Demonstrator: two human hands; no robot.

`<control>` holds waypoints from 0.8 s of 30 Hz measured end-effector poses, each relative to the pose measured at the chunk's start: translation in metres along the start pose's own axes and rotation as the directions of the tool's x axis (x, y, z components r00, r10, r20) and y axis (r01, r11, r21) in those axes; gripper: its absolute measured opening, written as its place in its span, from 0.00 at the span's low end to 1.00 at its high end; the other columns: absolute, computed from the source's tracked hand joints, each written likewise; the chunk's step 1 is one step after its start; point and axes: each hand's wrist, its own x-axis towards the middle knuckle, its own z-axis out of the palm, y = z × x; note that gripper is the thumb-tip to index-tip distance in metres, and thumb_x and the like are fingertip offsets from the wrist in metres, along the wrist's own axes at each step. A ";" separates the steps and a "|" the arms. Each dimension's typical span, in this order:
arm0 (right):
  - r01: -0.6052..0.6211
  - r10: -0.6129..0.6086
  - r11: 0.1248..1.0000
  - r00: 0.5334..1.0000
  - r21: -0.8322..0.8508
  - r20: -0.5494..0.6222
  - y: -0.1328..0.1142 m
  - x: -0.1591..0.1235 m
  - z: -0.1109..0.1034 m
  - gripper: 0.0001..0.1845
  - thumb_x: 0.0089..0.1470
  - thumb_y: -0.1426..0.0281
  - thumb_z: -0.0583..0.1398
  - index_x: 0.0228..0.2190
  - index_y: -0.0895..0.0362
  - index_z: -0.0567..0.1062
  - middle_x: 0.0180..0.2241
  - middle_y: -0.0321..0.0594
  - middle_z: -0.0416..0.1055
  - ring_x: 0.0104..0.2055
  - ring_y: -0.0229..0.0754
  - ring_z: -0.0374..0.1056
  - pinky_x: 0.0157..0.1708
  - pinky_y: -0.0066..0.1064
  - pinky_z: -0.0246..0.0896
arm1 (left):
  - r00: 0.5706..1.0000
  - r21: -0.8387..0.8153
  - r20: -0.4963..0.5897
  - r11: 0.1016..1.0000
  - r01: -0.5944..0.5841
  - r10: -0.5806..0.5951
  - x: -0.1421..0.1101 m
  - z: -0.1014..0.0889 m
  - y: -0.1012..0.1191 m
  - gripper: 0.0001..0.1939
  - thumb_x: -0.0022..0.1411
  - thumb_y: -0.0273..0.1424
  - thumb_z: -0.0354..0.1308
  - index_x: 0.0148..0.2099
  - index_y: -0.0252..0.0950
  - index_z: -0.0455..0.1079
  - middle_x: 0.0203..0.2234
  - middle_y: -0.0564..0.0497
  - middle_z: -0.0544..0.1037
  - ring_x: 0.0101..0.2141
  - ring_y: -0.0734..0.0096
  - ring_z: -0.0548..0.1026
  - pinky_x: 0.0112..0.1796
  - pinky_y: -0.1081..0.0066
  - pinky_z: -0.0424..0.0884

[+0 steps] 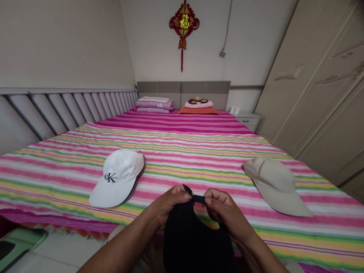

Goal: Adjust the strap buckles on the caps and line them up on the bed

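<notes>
Bedside, both of my hands at work on a black cap [189, 242], held low in front of me, above the near edge of the bed. Left grip [170, 203]: thumb and fingers pressed together, pinching the cap by its dark strap [199, 199], close to where strap and cloth meet. A short tip of the strap pokes up past my left thumb. Right grip [226, 208]: thumb and forefinger pinching the other end of the same strap, remaining fingers curled in. The strap spans the gap between my two grips, nearly level; below it the cloth dips in a rounded cut-out, and the bedding shows through. Body of the cap hangs under both hands; its lower part runs out of view.

On the striped cover [196, 155], to my left: a white cap [123, 168], dark "CK" lettering on the front, brim toward me and leftward. A dark edge shows along its underside; cannot tell whether that is a second cap. To my right, well apart from the white one: a beige cap [270, 182], brim toward me and rightward.

Far end of the bed: folded purple bedding [155, 106] at left, a pink pillow [199, 104] with a brown animal design at right, the latter on an orange piece [199, 111], all near the grey headboard [204, 89]. Red hanging ornament [184, 24] on the wall above.
</notes>
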 end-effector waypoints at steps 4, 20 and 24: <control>0.058 -0.028 0.966 0.992 0.252 -0.122 0.002 0.003 -0.007 0.13 0.46 0.66 0.59 0.18 0.57 0.62 0.12 0.24 0.52 0.12 0.27 0.40 0.15 0.24 0.35 | 0.997 -0.029 -0.018 0.997 -0.078 0.078 0.003 -0.008 0.000 0.13 0.39 0.34 0.66 0.24 0.31 0.68 0.14 0.56 0.65 0.15 0.83 0.59 0.18 0.80 0.52; -0.307 0.248 0.912 0.941 0.272 0.229 0.001 0.005 -0.008 0.16 0.35 0.71 0.68 0.31 0.61 0.75 0.20 0.32 0.66 0.18 0.28 0.59 0.20 0.20 0.53 | 0.994 0.005 -0.037 0.995 -0.103 0.104 0.019 -0.023 0.004 0.11 0.48 0.34 0.62 0.29 0.29 0.71 0.18 0.53 0.70 0.20 0.81 0.66 0.23 0.80 0.60; -0.282 0.237 0.885 0.958 0.370 0.162 0.005 0.008 -0.015 0.16 0.34 0.74 0.67 0.31 0.59 0.75 0.14 0.25 0.59 0.12 0.23 0.47 0.13 0.17 0.44 | 0.997 0.003 0.062 0.999 -0.041 0.041 0.011 -0.057 -0.018 0.18 0.49 0.39 0.60 0.37 0.29 0.72 0.27 0.47 0.74 0.29 0.72 0.71 0.32 0.74 0.64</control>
